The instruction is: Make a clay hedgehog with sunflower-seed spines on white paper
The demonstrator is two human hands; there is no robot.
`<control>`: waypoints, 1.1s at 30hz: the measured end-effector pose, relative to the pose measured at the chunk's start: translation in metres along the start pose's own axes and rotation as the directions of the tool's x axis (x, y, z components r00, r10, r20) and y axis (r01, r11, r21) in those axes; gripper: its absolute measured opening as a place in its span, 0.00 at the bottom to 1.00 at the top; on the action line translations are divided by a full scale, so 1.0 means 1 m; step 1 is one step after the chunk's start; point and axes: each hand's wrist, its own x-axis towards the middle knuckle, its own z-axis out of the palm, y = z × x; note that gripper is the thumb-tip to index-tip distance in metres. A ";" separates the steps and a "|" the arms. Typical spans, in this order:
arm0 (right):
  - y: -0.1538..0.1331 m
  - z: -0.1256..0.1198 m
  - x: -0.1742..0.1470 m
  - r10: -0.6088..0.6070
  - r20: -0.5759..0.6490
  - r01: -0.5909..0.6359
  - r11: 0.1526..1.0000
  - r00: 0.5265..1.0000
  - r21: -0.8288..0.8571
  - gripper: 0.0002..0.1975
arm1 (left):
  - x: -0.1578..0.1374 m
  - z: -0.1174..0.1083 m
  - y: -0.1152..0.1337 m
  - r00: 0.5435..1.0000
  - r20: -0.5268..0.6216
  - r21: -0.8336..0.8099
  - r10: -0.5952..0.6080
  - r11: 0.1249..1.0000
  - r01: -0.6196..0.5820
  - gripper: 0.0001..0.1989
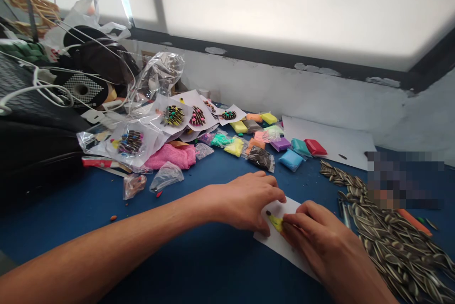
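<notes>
A white sheet of paper [284, 243] lies on the blue table under both hands. On it is a flattened piece of yellow modelling clay [275, 222] with a dark spot at its far end. My right hand [320, 235] has its fingers pinched together at the near end of the clay, hiding part of it. My left hand [245, 200] arches over the paper's left edge, thumb resting on the sheet and fingers apart, holding nothing. A large heap of striped sunflower seeds [394, 240] spreads to the right of my right hand.
Beyond the hands lie several packets of coloured clay, among them a blue packet [291, 159] and a black packet [261, 157]. Papers with seed-and-clay figures [174, 116] sit farther back, left of them. A pink cloth [171, 156], plastic bags and cables crowd the left.
</notes>
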 end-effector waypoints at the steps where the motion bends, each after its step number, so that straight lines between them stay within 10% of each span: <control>1: -0.001 -0.001 0.000 -0.008 0.011 0.008 1.000 1.000 -0.002 0.17 | 0.000 0.000 0.000 1.000 0.000 -0.004 0.000 1.000 0.000 0.24; 33: 0.007 -0.013 -0.014 -0.053 0.164 0.064 0.996 0.985 -0.061 0.09 | 0.000 0.001 -0.003 1.000 -0.004 -0.027 0.009 1.000 -0.009 0.25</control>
